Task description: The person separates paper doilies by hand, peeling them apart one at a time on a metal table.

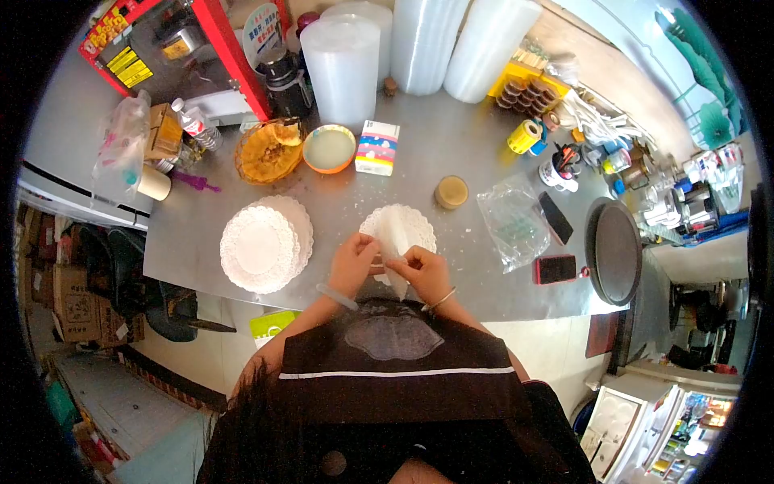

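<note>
Left hand (350, 264) and right hand (426, 273): fingertips pinching thin white paper (393, 230) from both sides, apparently to steady it | Paper: raised over lacy doilies (422, 230), near edge of tabletop (189, 222), within easy reach | Doily stack (260, 246): toward near left corner, apart, leaving elbow room

Gray ctr (459, 145); along near edge, L & mid, wht doilies (258, 246) w/ lacy cutout rims. Twd far edge: orange-rimmed bowl (329, 148), pale inside; wht box (377, 148) w/ pink, blue & yel bands; whitish rolls (342, 73). Nr R edge: dk gray tray (617, 252), blk phone (556, 269) w/ red trim. Apron (395, 359) dk brn, 1 wht stripe.
</note>
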